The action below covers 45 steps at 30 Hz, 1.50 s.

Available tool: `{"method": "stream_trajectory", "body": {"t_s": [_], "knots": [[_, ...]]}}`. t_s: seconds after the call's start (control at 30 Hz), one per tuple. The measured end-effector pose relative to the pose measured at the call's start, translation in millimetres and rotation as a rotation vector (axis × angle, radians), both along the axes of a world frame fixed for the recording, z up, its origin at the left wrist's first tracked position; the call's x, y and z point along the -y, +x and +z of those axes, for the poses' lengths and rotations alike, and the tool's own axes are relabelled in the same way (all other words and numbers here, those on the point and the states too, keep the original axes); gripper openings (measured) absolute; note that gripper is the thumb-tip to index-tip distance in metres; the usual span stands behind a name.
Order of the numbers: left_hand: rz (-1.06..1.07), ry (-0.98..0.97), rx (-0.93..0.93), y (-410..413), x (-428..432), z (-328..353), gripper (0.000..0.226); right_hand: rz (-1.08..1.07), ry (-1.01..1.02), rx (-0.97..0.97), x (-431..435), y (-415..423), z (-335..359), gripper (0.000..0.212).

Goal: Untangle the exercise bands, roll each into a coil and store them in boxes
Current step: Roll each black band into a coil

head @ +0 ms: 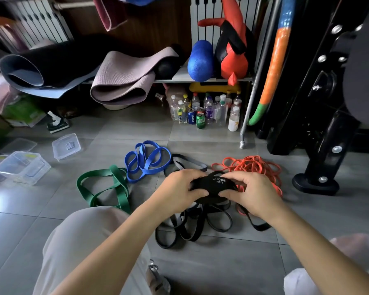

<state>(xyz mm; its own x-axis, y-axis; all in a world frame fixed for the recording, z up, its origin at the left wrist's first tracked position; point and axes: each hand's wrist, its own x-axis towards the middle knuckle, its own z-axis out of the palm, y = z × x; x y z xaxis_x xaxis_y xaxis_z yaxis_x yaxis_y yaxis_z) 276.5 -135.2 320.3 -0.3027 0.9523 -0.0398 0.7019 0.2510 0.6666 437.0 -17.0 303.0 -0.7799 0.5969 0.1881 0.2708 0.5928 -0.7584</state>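
1. A black band (213, 185) is held as a half-rolled coil, with the left grip (179, 186) and right grip (250, 191) curled round its ends. Its tail is trailed on the floor (222, 265) just beneath.
2. The green band (107, 188) and blue band (147, 160), left of the grips, and the orange band (254, 167), behind the right grip, are judged not yet coiled.
3. In the clear boxes (21, 167), far left, no bands are seen; nothing is judged stored.

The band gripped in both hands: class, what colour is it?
The band is black with small white print; the head view shows it best.
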Motion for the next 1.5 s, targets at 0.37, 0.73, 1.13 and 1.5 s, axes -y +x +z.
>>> {"method": "stream_trajectory", "body": {"t_s": [0.37,0.73,1.13,1.5], "knots": [[0.244,0.217,0.751,0,5,12,0.027,0.05,-0.564,-0.341,-8,6,-2,0.031],[-0.014,0.128,-0.294,9,3,-6,0.067,0.028,-0.29,-0.158,2,1,0,0.041],[0.184,0.309,0.196,9,-1,-3,0.041,-0.014,-0.232,-0.165,-8,3,6,0.037],[0.285,0.363,0.71,9,2,0,0.038,-0.011,-0.486,-0.308,-10,-1,-9,0.037]]}}
